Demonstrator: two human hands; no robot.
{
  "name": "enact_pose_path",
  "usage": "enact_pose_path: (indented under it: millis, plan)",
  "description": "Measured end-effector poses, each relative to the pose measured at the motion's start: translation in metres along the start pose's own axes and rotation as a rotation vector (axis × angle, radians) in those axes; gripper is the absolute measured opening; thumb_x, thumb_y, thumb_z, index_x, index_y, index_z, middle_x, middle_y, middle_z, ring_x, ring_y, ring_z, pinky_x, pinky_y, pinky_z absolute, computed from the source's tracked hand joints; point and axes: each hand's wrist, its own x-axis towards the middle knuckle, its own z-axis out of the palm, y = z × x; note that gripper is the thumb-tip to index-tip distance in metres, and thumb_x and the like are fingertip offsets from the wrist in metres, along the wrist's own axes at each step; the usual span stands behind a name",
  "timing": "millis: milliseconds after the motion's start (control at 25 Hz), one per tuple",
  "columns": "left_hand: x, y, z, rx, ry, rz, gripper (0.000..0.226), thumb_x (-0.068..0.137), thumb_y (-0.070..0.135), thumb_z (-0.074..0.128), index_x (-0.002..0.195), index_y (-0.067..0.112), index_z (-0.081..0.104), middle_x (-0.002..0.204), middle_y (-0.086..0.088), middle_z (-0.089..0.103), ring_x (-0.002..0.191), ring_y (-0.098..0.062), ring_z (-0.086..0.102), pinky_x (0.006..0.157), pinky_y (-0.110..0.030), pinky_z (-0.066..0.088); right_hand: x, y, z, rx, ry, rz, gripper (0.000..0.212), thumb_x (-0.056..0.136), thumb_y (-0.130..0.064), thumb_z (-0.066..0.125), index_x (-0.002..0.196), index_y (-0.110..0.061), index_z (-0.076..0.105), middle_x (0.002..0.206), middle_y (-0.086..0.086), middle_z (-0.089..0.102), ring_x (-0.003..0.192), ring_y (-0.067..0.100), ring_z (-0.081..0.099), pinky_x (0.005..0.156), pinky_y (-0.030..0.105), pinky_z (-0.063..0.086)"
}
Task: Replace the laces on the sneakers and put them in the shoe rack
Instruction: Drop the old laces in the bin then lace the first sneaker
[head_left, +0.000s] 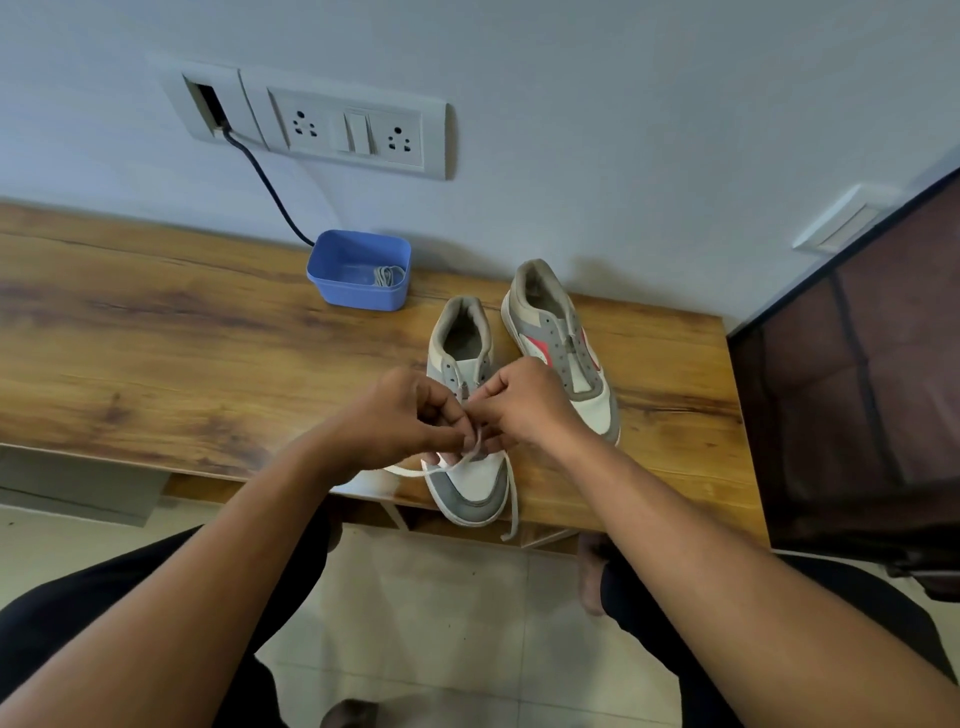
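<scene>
Near sneaker (470, 493): on the wooden surface (182, 338), toe at the near edge.
Far sneaker (558, 332): just beside it, to the right.
Left hand (400, 415): pinching the white lace (410, 470) over the near sneaker.
Right hand (530, 400): pinching that lace too.
Blue tub (358, 291): farther back on the left, grey lace (387, 275) coiled inside.
</scene>
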Motion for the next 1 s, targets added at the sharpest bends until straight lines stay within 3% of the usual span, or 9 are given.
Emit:
enact_pose_path:
  millis: [80, 240, 320, 400, 480, 560, 720, 840, 1000]
  plan:
    - [0.001, 0.000, -0.012, 0.020, -0.013, -0.022, 0.007, 0.091, 0.008, 0.074, 0.094, 0.003, 0.077, 0.083, -0.007, 0.078, 0.076, -0.018, 0.075, 0.072, -0.030, 0.060, 0.001, 0.001, -0.009, 0.005, -0.012, 0.040, 0.009, 0.090, 0.000, 0.077, 0.093, 0.007, 0.073, 0.078, 0.022, 0.076, 0.068, 0.030, 0.078, 0.061, 0.036, 0.066]
    - [0.010, -0.014, -0.034, 0.181, 0.359, -0.073, 0.010, 0.093, 0.016, 0.072, 0.085, 0.012, 0.075, 0.074, 0.001, 0.076, 0.069, -0.018, 0.074, 0.071, -0.042, 0.064, 0.003, 0.005, -0.048, -0.047, -0.025, 0.057, 0.003, 0.093, 0.001, 0.072, 0.092, 0.003, 0.072, 0.068, 0.015, 0.074, 0.063, 0.024, 0.076, 0.063, 0.036, 0.066]
    - [0.014, -0.012, -0.035, 0.182, 0.438, -0.039, 0.008, 0.093, 0.016, 0.071, 0.086, 0.016, 0.075, 0.073, 0.002, 0.076, 0.067, -0.016, 0.074, 0.071, -0.043, 0.064, 0.001, 0.005, -0.061, -0.077, -0.053, 0.050, 0.005, 0.092, 0.001, 0.072, 0.094, 0.005, 0.074, 0.072, 0.016, 0.075, 0.063, 0.022, 0.075, 0.061, 0.033, 0.065]
    - [0.020, -0.003, -0.029, 0.134, 0.332, 0.052, 0.006, 0.093, 0.016, 0.072, 0.094, 0.020, 0.076, 0.075, 0.001, 0.076, 0.068, -0.020, 0.073, 0.068, -0.041, 0.063, 0.000, 0.002, -0.063, -0.062, -0.121, 0.013, 0.009, 0.093, 0.000, 0.071, 0.097, 0.007, 0.074, 0.079, 0.017, 0.076, 0.067, 0.021, 0.075, 0.064, 0.034, 0.066]
    - [0.026, 0.008, -0.017, 0.118, 0.124, 0.106, 0.010, 0.093, 0.017, 0.073, 0.103, 0.020, 0.075, 0.077, -0.001, 0.076, 0.067, -0.024, 0.073, 0.065, -0.039, 0.062, 0.001, -0.003, -0.056, -0.007, -0.194, -0.055, 0.012, 0.094, -0.005, 0.072, 0.099, 0.006, 0.074, 0.088, 0.018, 0.079, 0.073, 0.023, 0.076, 0.073, 0.038, 0.067]
    - [0.032, 0.015, -0.011, 0.164, -0.001, 0.119, 0.005, 0.094, 0.016, 0.072, 0.098, 0.016, 0.075, 0.074, -0.004, 0.075, 0.064, -0.023, 0.071, 0.062, -0.036, 0.060, 0.003, -0.007, -0.051, 0.045, -0.216, -0.099, 0.015, 0.095, -0.006, 0.073, 0.102, 0.007, 0.073, 0.093, 0.020, 0.079, 0.076, 0.025, 0.077, 0.075, 0.038, 0.067]
    - [0.036, 0.014, -0.040, 0.353, -0.049, 0.031, 0.009, 0.090, 0.025, 0.077, 0.081, 0.024, 0.078, 0.067, -0.001, 0.072, 0.055, -0.006, 0.057, 0.061, -0.029, 0.048, 0.005, -0.008, -0.066, -0.003, -0.220, -0.108, 0.013, 0.094, 0.002, 0.071, 0.103, 0.011, 0.074, 0.081, 0.015, 0.078, 0.070, 0.018, 0.075, 0.067, 0.029, 0.064]
    - [0.031, 0.017, -0.043, 0.271, -0.081, 0.027, 0.015, 0.088, 0.041, 0.078, 0.094, 0.028, 0.079, 0.063, -0.002, 0.068, 0.057, -0.007, 0.053, 0.061, -0.025, 0.042, 0.005, -0.008, -0.069, 0.002, -0.213, -0.104, 0.013, 0.094, 0.001, 0.071, 0.103, 0.009, 0.075, 0.080, 0.013, 0.077, 0.072, 0.018, 0.074, 0.068, 0.030, 0.064]
    - [0.032, 0.027, -0.039, 0.263, -0.021, 0.115, 0.015, 0.090, 0.032, 0.075, 0.082, 0.020, 0.079, 0.052, 0.000, 0.054, 0.049, -0.009, 0.042, 0.051, -0.018, 0.035, 0.006, -0.012, -0.058, 0.127, -0.212, -0.134, 0.017, 0.094, -0.004, 0.074, 0.105, 0.010, 0.073, 0.082, 0.017, 0.077, 0.073, 0.024, 0.074, 0.070, 0.036, 0.064]
